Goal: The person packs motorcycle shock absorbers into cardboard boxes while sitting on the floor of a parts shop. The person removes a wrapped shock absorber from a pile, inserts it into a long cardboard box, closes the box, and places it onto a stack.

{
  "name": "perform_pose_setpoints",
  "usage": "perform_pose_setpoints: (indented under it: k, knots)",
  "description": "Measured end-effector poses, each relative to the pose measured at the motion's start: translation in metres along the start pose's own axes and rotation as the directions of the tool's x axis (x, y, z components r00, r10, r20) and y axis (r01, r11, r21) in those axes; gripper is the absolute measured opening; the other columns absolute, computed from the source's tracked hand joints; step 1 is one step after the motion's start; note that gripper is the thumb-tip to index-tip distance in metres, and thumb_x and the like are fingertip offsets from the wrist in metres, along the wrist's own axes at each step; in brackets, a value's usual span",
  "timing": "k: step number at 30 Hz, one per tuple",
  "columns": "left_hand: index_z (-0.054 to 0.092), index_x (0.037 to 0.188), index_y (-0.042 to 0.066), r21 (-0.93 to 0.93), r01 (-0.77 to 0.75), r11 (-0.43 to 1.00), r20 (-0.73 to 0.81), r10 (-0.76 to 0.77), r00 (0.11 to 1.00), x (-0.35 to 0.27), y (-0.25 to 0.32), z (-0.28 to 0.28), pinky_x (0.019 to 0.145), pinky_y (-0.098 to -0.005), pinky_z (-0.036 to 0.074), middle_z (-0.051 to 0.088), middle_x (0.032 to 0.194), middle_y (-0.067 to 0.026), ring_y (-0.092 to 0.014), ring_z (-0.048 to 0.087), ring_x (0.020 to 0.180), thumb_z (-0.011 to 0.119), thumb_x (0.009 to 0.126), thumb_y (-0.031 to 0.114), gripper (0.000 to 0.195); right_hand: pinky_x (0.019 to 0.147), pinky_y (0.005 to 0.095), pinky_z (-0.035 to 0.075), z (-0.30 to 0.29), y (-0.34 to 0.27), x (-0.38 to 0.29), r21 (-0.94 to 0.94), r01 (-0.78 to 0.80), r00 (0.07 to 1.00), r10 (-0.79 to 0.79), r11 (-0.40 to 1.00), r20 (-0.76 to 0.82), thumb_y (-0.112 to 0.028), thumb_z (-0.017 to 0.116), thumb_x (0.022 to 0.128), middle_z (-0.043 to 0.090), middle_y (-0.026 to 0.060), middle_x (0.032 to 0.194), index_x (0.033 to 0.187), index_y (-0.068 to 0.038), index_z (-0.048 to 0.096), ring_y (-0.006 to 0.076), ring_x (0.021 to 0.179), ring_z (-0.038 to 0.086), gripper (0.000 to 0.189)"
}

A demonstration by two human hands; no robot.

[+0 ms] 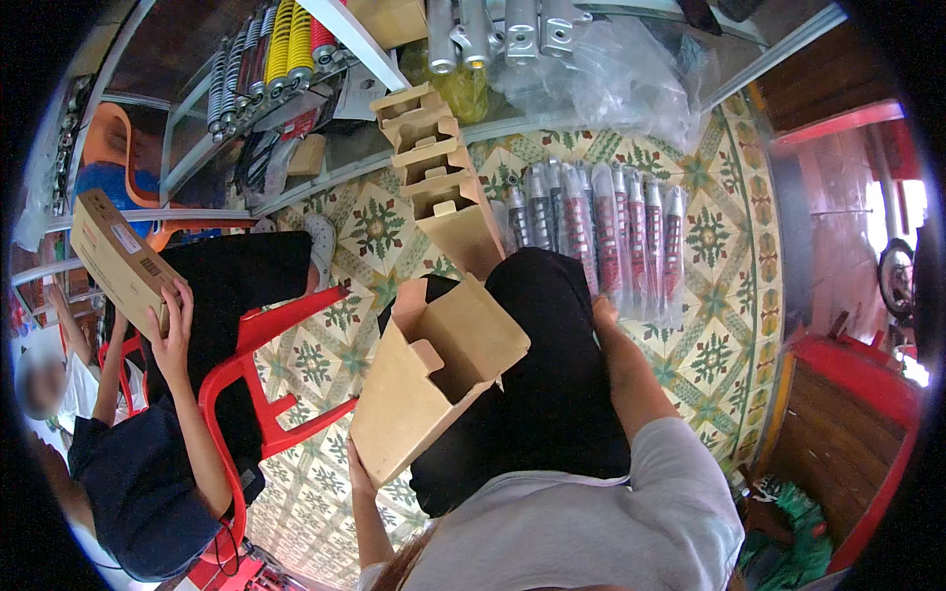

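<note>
An open cardboard box point(410, 402) rests tilted on my lap, with its flaps up and a dark interior. My left hand point(360, 469) holds it by its lower left end; most of the fingers are hidden behind it. Beside my right knee, my right hand point(605, 312) reaches down to the near end of the plastic-wrapped shock absorbers point(607, 236). Its fingers are mostly hidden, so a grip cannot be made out. Several of these shock absorbers, with red or dark springs, lie side by side on the patterned tile floor point(377, 221).
Open cardboard boxes point(447, 188) stand in a row beyond my knees. At left, a person holds a closed carton point(122, 255) beside a red plastic chair point(247, 384). A glass display case point(295, 196) holds shock absorbers with yellow springs point(290, 44). Plastic bags point(628, 74) lie ahead.
</note>
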State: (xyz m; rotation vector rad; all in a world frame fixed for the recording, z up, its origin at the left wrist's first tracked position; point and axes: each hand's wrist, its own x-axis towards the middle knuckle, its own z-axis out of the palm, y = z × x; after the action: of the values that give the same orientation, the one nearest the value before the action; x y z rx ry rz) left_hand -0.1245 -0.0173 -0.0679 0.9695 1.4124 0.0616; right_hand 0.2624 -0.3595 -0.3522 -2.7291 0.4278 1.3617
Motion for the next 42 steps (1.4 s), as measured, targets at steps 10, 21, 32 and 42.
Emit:
perform_pose_setpoints:
  k: [10,21,32,42]
  knots:
    - [0.034,0.135,0.008,-0.016,-0.054,0.998,0.019,0.054,0.998,0.012,-0.012,-0.011,0.095,-0.0321,0.040,0.046,0.130,-0.0083,-0.021,0.049,0.114,0.031,0.092,0.053,0.063,0.086,0.0418,0.048,0.023,0.021,0.025,-0.070,0.232,0.970,-0.226,0.970,0.086,-0.027,0.051,0.084,0.059,0.0162,0.114,0.105,-0.005,0.063,0.0305,0.107,0.057,0.033]
    - [0.033,0.136,0.008,-0.187,-0.131,0.974,0.059,0.144,0.988,0.018,-0.032,-0.008,0.096,-0.0327,0.038,0.045,0.131,-0.0089,-0.021,0.047,0.117,0.035,0.093,0.049,0.060,0.065,0.0510,0.046,-0.033,0.045,-0.029,0.017,0.675,0.657,-0.591,0.737,-0.467,-0.030,0.050,0.084,0.060,0.0233,0.075,0.080,-0.003,0.063,0.0427,0.076,0.059,0.030]
    - [0.039,0.131,0.004,-0.185,-0.293,0.938,-0.022,0.294,0.955,0.005,-0.030,0.002,0.090,-0.0326,0.044,0.050,0.123,-0.0099,-0.021,0.053,0.108,0.040,0.091,0.049,0.060,0.066,0.0417,0.046,-0.171,-0.013,-0.096,-0.037,0.752,0.497,-0.604,0.658,-0.623,-0.024,0.052,0.087,0.059,0.0197,0.071,0.080,-0.001,0.062,0.0347,0.070,0.060,0.027]
    - [0.038,0.131,0.003,-0.306,-0.278,0.911,0.037,0.303,0.952,0.026,-0.051,-0.010,0.093,-0.0330,0.041,0.049,0.124,-0.0108,-0.022,0.051,0.111,0.039,0.092,0.048,0.060,0.064,0.0227,0.039,-0.166,0.015,-0.168,0.488,0.829,0.527,-0.670,0.272,-0.522,-0.021,0.049,0.093,0.051,-0.0019,0.069,0.085,0.002,0.059,0.0058,0.070,0.046,0.026]
